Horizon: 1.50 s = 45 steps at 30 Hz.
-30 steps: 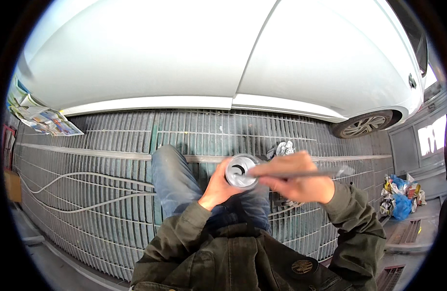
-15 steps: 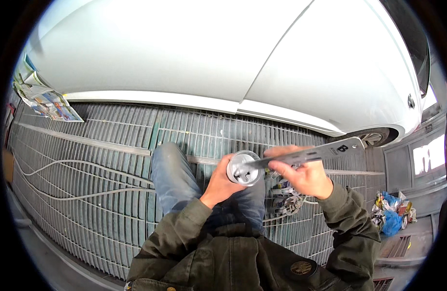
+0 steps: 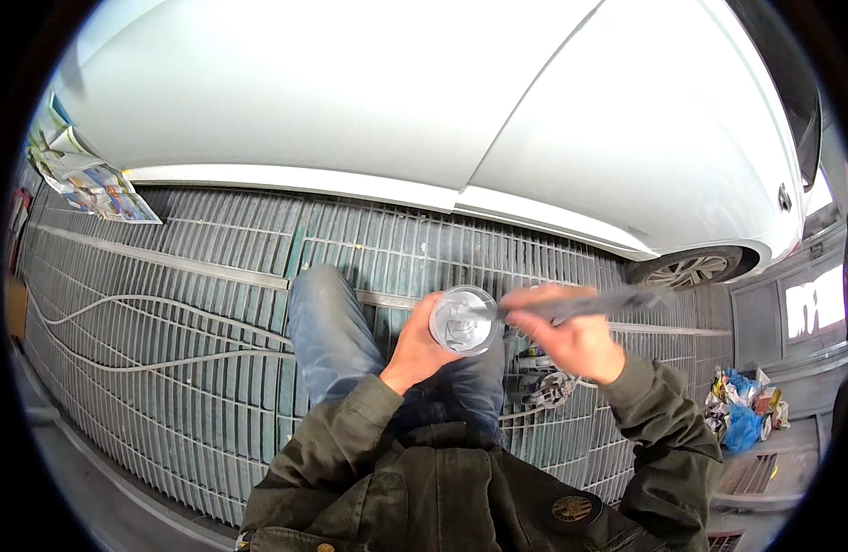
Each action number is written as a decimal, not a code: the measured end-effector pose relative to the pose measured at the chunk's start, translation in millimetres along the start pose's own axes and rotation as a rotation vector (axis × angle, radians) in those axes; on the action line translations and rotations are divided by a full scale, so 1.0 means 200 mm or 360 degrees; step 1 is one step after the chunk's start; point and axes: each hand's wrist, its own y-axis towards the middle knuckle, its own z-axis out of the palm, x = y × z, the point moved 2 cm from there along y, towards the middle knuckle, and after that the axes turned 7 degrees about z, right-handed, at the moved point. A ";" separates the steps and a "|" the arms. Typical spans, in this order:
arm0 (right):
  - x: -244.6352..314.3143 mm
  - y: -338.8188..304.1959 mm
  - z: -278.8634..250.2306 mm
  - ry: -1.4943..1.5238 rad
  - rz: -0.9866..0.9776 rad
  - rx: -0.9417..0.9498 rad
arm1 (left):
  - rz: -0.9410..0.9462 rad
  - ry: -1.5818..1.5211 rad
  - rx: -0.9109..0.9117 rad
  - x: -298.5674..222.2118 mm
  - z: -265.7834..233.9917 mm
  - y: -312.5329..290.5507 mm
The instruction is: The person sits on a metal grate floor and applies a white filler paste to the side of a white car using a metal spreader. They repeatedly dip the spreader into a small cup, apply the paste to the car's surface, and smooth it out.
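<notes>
My left hand (image 3: 413, 350) is wrapped round the side of a clear plastic cup (image 3: 490, 346), held over my knees. Inside is pale grey, glossy liquid (image 3: 461, 322) with streaks on its surface. From the right, my right hand (image 3: 576, 342) grips a long, flat grey mixing stick (image 3: 603, 304), fingers closed about its middle. One end of the stick reaches into the cup; its far end points right and is smeared by motion. Both sleeves are dark olive.
A white car body (image 3: 350, 101) spans the far side, with its wheel (image 3: 689, 269) at right. Slatted metal grating (image 3: 194, 322) forms the floor. A hose (image 3: 166, 302) lies at left, newspaper (image 3: 97, 189) far left. Spray-gun-like metal items (image 3: 548, 386) sit beside my leg; crumpled paper and blue plastic (image 3: 744, 425) lie right.
The stick's outer end has swung toward me and blurred, and its tilt is flatter. The liquid's dark marks have given way to paler streaks. The cup stays in my left hand.
</notes>
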 end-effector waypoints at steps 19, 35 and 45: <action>-0.02 -0.02 -0.02 0.0164 0.0304 -0.0187 | 0.0021 -0.0009 0.0098 0.02 0.03 -0.01; 0.00 -0.10 0.02 0.0069 0.0151 -0.0068 | 0.0042 0.0056 0.0109 0.05 0.05 0.02; 0.04 -0.06 0.02 0.0057 0.0122 0.0070 | -0.0067 0.0046 0.0138 0.00 0.04 0.01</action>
